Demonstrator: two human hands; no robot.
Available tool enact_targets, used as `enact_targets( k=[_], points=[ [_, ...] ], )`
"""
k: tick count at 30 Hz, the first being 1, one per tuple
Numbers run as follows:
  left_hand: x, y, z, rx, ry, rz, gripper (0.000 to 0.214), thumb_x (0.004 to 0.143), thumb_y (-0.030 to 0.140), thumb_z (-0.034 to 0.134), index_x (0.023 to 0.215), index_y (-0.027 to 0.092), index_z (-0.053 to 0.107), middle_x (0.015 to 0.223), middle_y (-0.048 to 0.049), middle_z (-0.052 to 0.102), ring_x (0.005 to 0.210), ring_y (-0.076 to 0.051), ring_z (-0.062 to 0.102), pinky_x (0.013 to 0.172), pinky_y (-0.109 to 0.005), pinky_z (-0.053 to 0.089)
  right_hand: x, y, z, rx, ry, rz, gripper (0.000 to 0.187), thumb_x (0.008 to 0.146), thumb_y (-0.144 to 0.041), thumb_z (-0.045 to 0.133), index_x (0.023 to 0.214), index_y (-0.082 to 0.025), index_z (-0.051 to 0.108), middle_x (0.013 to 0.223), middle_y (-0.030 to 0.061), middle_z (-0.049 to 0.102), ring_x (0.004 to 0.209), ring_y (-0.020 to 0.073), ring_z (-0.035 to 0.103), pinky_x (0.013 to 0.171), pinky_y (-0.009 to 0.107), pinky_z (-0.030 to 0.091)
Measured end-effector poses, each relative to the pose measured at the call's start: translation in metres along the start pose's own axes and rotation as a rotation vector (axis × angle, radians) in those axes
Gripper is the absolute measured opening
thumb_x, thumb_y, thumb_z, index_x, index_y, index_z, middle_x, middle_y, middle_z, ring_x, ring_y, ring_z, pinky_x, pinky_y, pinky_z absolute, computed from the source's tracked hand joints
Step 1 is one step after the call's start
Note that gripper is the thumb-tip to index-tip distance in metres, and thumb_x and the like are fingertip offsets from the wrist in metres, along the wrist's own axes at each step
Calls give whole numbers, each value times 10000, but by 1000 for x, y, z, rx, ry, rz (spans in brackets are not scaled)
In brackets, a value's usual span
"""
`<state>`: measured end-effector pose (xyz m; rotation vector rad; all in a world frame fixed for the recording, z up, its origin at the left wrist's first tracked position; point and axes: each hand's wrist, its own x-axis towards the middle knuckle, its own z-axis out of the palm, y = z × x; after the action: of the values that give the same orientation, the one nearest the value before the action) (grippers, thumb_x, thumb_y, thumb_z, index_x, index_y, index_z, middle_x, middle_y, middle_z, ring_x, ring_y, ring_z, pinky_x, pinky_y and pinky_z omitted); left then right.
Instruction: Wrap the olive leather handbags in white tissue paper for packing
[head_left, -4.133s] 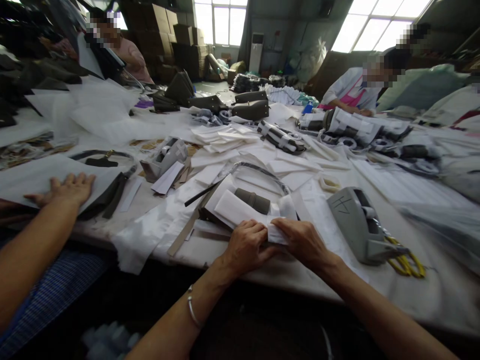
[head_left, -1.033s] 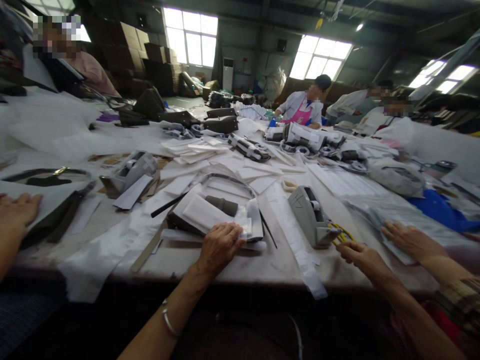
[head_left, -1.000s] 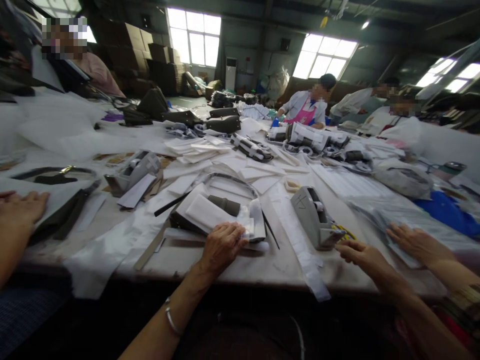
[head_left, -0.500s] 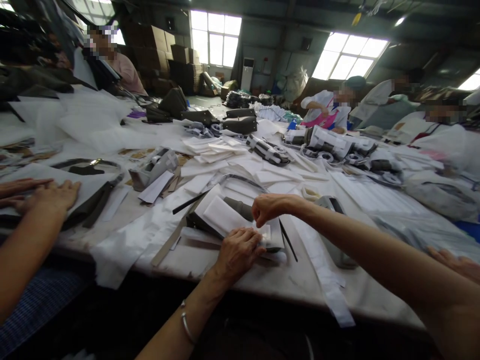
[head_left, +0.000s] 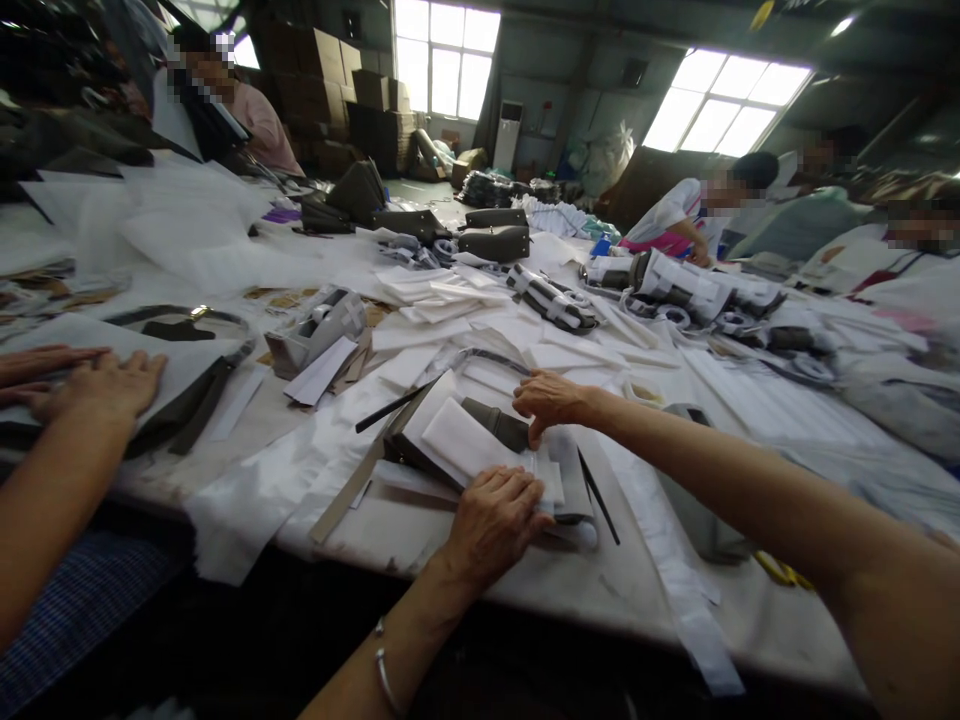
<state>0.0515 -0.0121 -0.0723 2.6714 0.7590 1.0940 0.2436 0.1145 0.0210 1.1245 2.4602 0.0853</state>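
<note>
My left hand [head_left: 495,518] lies palm down, fingers flat, on the near end of a dark grey bag part wrapped in a white foam sheet [head_left: 463,447] at the table's front edge. My right hand [head_left: 550,398] reaches in from the right above the same wrap. Its fingers are curled and a fingertip presses down on the white sheet just beyond my left hand. What it pinches, if anything, is too small to make out. A grey rolled piece [head_left: 495,425] pokes out of the wrap between both hands.
A grey tape dispenser [head_left: 701,515] sits behind my right forearm, with yellow scissors [head_left: 780,572] beside it. A second dispenser [head_left: 315,325] stands at mid left. Another person's hands [head_left: 97,385] rest on white sheets at left. White sheets, wrapped parts and several seated people fill the far table.
My right hand went from the tape dispenser at right over to the wrap and now presses down on it. My left hand stayed on the wrap. The view swung back left.
</note>
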Motion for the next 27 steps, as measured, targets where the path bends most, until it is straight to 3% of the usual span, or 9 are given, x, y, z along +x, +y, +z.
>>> enact_targets(
  k=[4,7,10,15,18,27],
  points=[
    [-1,0,1,-13,11,-3,385,1006,497,391,1090,188,604,1043,-63,690,1029,-231,633,932,-395,476,-20,19,6,103,206,317,227,741,-253,821,936,-195,721,1002,88,735,980,259,648,879,344,378],
    [-1,0,2,-22,10,-15,382,1005,502,393,1090,195,604,1050,-62,691,1039,-233,634,939,-399,476,-40,7,10,148,287,428,178,900,-287,654,1047,-202,707,1050,82,733,952,239,663,815,319,420],
    [-2,1,1,-9,0,-19,371,1002,493,408,1109,198,607,1055,-69,692,1050,-232,634,957,-398,473,-52,-24,26,338,354,441,150,911,-301,620,1000,-238,723,978,29,749,897,206,672,766,281,442],
    [-2,2,1,31,13,-9,367,995,488,432,1135,197,608,1078,-68,695,1060,-222,633,982,-392,469,-50,-66,66,584,560,473,166,914,-229,543,917,-183,702,930,66,737,934,226,650,909,348,428],
    [-3,2,2,67,1,0,370,985,497,453,1132,197,611,1101,-74,691,1075,-213,630,973,-379,473,-48,-69,80,697,684,480,190,918,-294,532,921,-191,691,948,71,733,947,241,646,935,383,420],
    [-4,0,8,116,-35,19,439,994,552,380,1097,194,611,1023,-70,689,1016,-207,640,949,-365,468,-45,-62,94,765,730,449,262,897,-401,508,880,-222,698,911,67,729,914,264,648,909,427,439]
  ],
)
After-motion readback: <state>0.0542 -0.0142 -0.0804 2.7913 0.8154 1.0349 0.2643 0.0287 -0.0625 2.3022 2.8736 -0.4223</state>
